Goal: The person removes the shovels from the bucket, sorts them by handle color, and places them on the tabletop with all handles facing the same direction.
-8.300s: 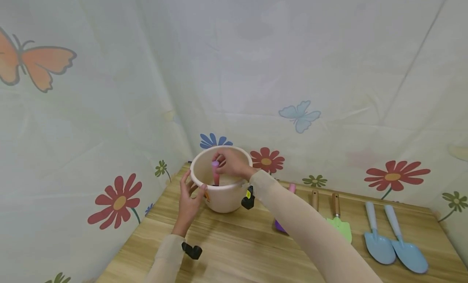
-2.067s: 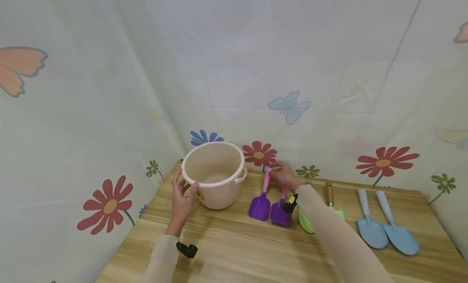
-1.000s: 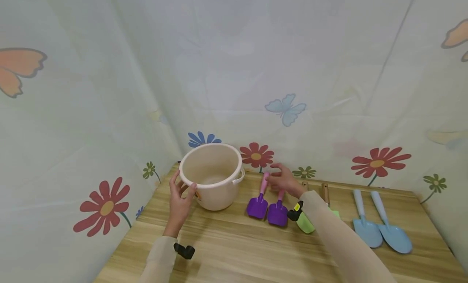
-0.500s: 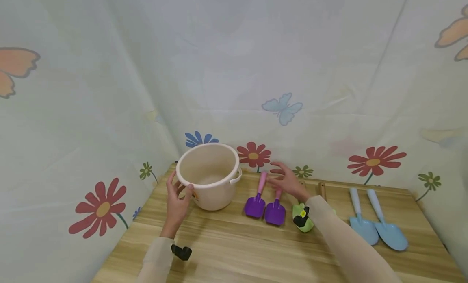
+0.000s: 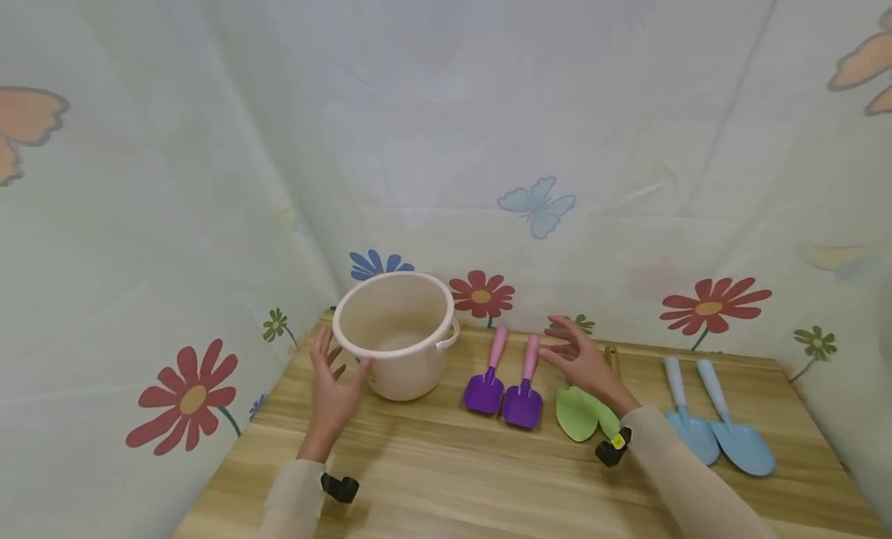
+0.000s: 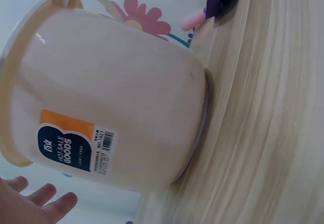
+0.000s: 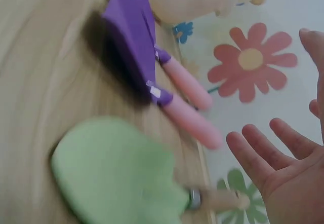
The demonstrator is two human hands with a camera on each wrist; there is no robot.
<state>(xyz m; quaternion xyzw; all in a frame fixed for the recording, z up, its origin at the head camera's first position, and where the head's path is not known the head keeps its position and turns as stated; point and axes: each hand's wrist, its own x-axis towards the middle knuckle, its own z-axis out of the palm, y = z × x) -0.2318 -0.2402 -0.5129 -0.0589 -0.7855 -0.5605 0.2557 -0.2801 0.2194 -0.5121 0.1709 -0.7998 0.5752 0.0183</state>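
In the head view a cream plastic bucket (image 5: 409, 372) stands upright on the wooden table. My left hand (image 5: 333, 399) is beside its left side, fingers spread; the left wrist view shows the fingertips (image 6: 63, 203) just off the bucket wall. Right of the bucket lie two purple shovels with pink handles, one nearer the bucket (image 5: 484, 393) and one further right (image 5: 523, 405). My right hand (image 5: 585, 366) hovers with fingers extended and holds nothing, right of the second pink handle. Below it lies a green trowel (image 5: 576, 413), its wooden handle hidden by the hand in the head view.
Another green tool (image 5: 608, 422) lies partly under the right wrist, its wooden handle showing behind. Two light blue trowels, a left one (image 5: 695, 438) and a right one (image 5: 747, 448), lie further right. A printed curtain (image 5: 446, 136) borders the table (image 5: 446, 477) behind.
Earlier my right hand held a pink handle inside the bucket; later it was at the left purple shovel on the table. It has since let go and moved right. My left hand has come off the rim.
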